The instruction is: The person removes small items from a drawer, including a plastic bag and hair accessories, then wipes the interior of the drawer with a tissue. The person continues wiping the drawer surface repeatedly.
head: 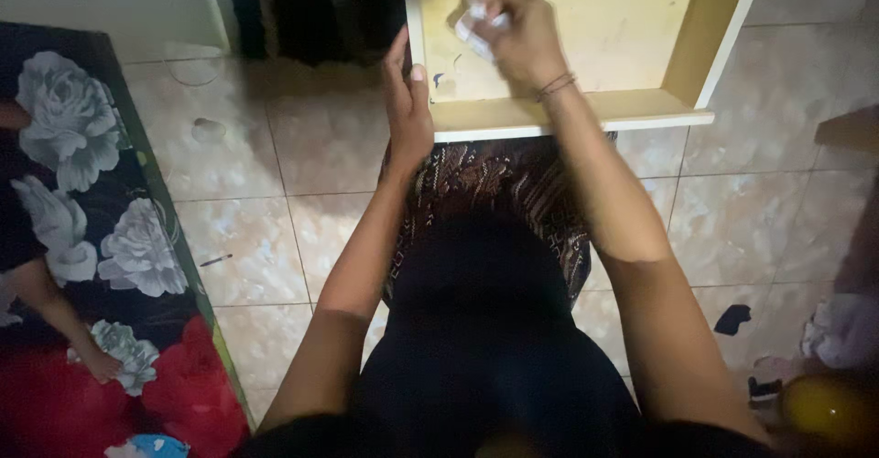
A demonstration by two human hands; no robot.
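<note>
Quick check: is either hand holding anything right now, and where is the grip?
The right hand clutches a crumpled white wad, fingers closed around its bulk. The left hand holds nothing; it rests against the wooden shelf's edge.

A home, probably a bedroom, though the light is dim; a mattress with a flowered cover (82, 238) lies on the beige tiled floor (265, 174); a pale wooden cabinet shelf (586, 110) stands open; clothes (842, 330) lie on the tiles.

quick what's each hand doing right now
Left hand: open, flat against the edge of the wooden shelf.
Right hand: closed on a crumpled white cloth.
</note>
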